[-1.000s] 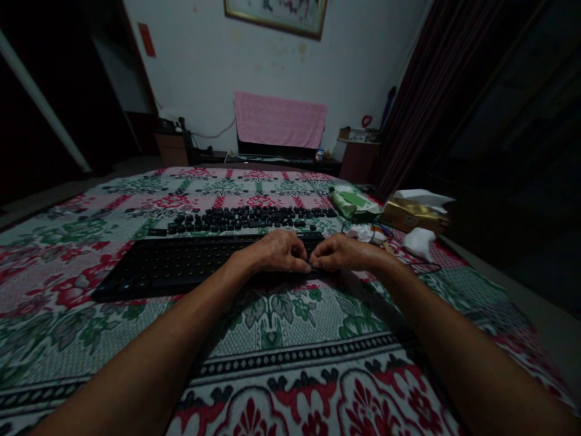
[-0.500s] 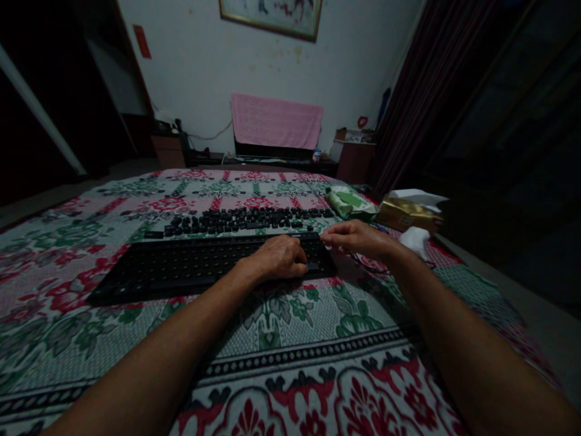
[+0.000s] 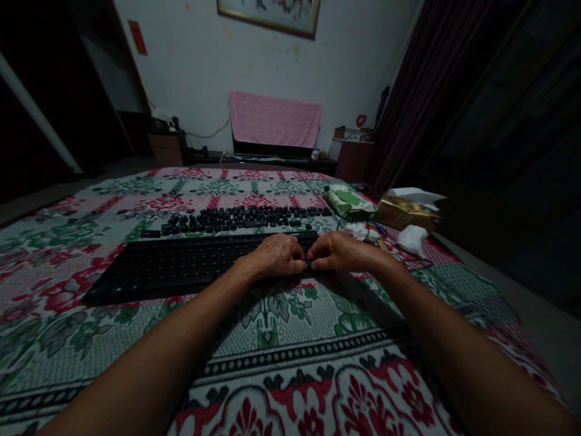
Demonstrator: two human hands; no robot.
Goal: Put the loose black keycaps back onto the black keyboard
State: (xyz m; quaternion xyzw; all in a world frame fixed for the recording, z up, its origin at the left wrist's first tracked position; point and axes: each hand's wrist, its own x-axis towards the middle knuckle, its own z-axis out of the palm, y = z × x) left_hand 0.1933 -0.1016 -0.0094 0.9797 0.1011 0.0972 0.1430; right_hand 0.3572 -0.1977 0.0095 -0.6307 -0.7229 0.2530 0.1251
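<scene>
A black keyboard (image 3: 172, 263), its keycaps off and rows of small key mounts bare, lies on the patterned bedspread. My left hand (image 3: 278, 254) rests over its right part, fingers curled down and the thumb pointing right. Close against it, my right hand (image 3: 340, 251) is closed in a pinch over the keyboard's right end. The fingertips of both hands nearly meet there. Something small and dark shows between them, too dim to name. Behind the keyboard lies a long heap of loose black keycaps (image 3: 231, 219).
To the right are a green packet (image 3: 348, 201), a gold tissue box (image 3: 408, 212), a crumpled white tissue (image 3: 412, 240) and a dark cable. The floral bedspread (image 3: 272, 357) covers the bed. A pink cloth (image 3: 275, 119) hangs by the far wall.
My right hand has moved left and nearer, from the keyboard's far right corner to beside my left hand's fingertips. My left hand has stayed almost in place.
</scene>
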